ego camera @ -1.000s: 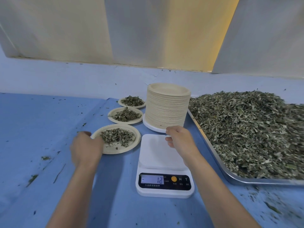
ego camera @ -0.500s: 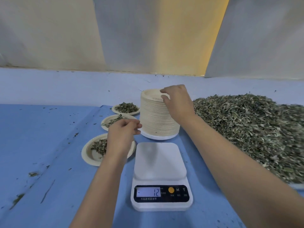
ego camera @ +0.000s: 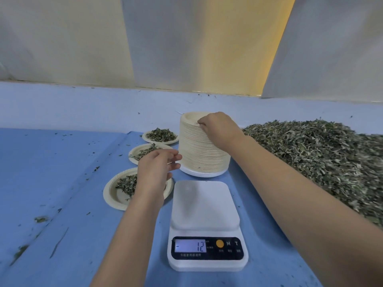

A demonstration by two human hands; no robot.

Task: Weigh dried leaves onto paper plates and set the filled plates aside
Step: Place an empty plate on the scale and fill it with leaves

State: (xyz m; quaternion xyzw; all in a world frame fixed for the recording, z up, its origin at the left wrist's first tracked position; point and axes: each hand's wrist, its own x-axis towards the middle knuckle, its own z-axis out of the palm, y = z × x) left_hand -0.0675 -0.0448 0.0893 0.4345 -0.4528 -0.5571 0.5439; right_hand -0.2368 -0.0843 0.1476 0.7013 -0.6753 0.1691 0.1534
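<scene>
Since 1 second ago the left hand [ego camera: 155, 172] has left the nearest of 3 filled plates [ego camera: 113, 198], centre left. It now hovers released beside the stack of paper plates [ego camera: 199, 150], likely to steady it. The right hand [ego camera: 219, 129] has risen; its grip pinches the top plate [ego camera: 190, 119], probably bound for the bare scale [ego camera: 204, 206] reading -12. Dried leaves [ego camera: 321, 158] lie heaped at right.

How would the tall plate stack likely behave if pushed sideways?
Probably tippy: the plate stack is tall for its base. Its thin, loose plates would likely slide or shear apart. The top plate, gripped by the right hand, looks light.
</scene>
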